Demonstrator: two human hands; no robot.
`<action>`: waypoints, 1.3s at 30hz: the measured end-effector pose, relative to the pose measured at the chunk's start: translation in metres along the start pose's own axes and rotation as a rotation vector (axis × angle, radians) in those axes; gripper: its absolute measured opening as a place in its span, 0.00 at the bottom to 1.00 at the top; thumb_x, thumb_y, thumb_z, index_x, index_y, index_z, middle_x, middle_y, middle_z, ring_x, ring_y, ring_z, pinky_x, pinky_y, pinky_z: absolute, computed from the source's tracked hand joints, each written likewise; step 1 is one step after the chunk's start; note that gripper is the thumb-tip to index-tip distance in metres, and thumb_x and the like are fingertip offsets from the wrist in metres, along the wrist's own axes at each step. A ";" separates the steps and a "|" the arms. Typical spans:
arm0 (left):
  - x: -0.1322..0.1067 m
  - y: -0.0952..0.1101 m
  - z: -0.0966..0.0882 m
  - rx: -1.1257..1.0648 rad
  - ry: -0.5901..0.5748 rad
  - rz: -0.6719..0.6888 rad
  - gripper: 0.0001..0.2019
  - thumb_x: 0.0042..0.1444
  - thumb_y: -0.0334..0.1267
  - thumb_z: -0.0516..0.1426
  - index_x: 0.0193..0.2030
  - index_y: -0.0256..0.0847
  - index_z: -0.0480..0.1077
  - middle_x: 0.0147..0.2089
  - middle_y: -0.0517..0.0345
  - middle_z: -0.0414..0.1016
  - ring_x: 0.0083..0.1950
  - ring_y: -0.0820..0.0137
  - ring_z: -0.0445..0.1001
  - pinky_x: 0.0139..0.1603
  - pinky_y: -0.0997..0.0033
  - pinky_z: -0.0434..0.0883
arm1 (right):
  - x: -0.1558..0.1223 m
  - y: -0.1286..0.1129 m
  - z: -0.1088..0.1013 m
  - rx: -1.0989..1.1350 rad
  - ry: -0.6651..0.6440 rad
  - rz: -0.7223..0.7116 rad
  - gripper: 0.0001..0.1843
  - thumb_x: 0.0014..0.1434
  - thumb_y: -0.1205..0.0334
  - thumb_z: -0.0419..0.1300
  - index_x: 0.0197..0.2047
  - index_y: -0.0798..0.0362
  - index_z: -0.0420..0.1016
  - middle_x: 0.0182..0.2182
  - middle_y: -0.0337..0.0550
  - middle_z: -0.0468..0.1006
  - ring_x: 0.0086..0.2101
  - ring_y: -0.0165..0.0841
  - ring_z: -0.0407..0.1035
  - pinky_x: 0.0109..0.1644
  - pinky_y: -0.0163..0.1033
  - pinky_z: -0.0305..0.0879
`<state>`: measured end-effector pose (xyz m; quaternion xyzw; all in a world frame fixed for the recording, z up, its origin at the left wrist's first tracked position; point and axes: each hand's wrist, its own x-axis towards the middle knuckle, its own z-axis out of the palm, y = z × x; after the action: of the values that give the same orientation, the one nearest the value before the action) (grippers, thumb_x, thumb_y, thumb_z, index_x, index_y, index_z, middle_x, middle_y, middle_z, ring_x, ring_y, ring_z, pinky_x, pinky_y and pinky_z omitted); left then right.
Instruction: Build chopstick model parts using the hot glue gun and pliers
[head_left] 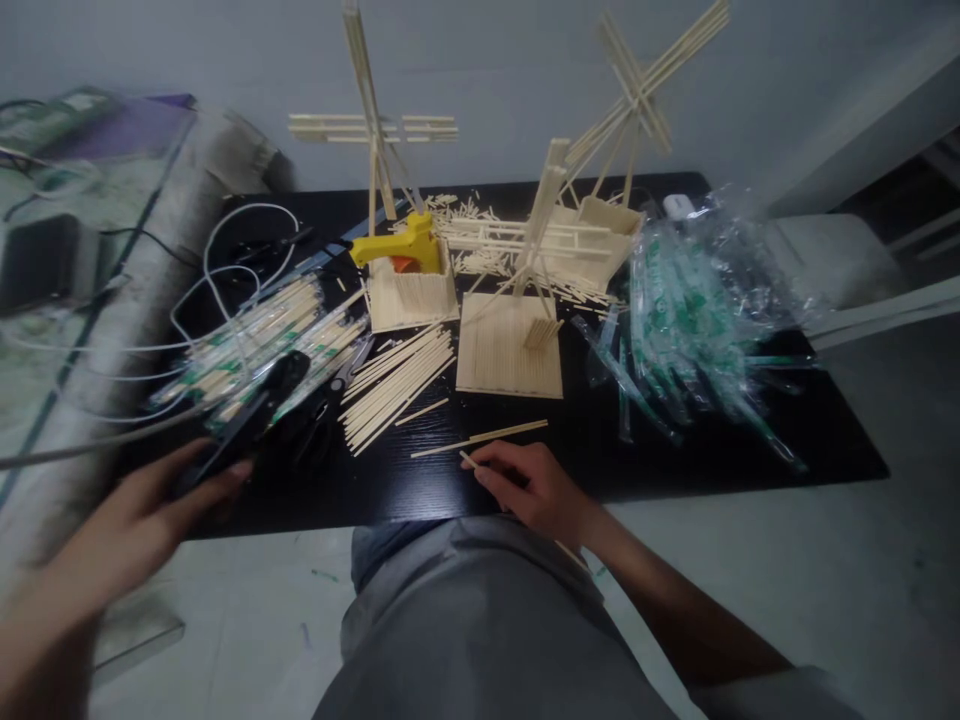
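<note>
My left hand (172,500) is closed around a black elongated tool (259,410) over the table's left side; motion blurs it, and its exact kind is unclear. Between the thumb and fingers of my right hand (536,485) is a thin wooden stick (469,460), near the table's front edge. Just beyond that hand, loose sticks (510,432) lie on the black table (375,495). Further back stands a stick-built windmill model (510,345) on a flat square base. A bundle of bare sticks (401,385) fans out to its left.
A yellow glue gun (405,245) rests on another stick model (394,300). Packaged sticks (255,340), scissors (352,365) and a white cable (206,270) occupy the left. Clear and green plastic wrappers (690,310) pile up at right. A third windmill (634,105) stands behind.
</note>
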<state>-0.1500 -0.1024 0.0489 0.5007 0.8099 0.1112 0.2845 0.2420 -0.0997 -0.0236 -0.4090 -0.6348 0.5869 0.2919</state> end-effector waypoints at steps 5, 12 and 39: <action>-0.040 0.022 0.046 -0.162 -0.248 0.215 0.31 0.51 0.68 0.63 0.45 0.40 0.78 0.38 0.56 0.84 0.40 0.60 0.81 0.41 0.68 0.79 | 0.001 0.002 0.000 0.052 0.016 -0.013 0.16 0.72 0.57 0.58 0.51 0.59 0.82 0.19 0.30 0.67 0.20 0.25 0.62 0.26 0.31 0.57; -0.056 0.048 0.107 -0.007 -0.171 0.579 0.14 0.68 0.50 0.57 0.50 0.43 0.73 0.40 0.58 0.81 0.37 0.66 0.79 0.39 0.70 0.74 | -0.002 0.005 0.002 0.115 0.123 -0.008 0.18 0.71 0.51 0.61 0.52 0.57 0.82 0.19 0.30 0.65 0.19 0.25 0.59 0.24 0.31 0.52; -0.049 0.067 0.125 -0.078 -0.145 0.788 0.09 0.66 0.41 0.58 0.50 0.43 0.70 0.40 0.58 0.80 0.36 0.68 0.80 0.38 0.71 0.76 | 0.004 -0.017 -0.008 0.249 0.084 -0.067 0.17 0.74 0.50 0.57 0.38 0.53 0.71 0.23 0.31 0.63 0.23 0.26 0.58 0.27 0.35 0.53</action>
<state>-0.0121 -0.1270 -0.0045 0.7684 0.5287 0.2068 0.2952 0.2440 -0.0915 -0.0066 -0.3725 -0.5576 0.6333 0.3862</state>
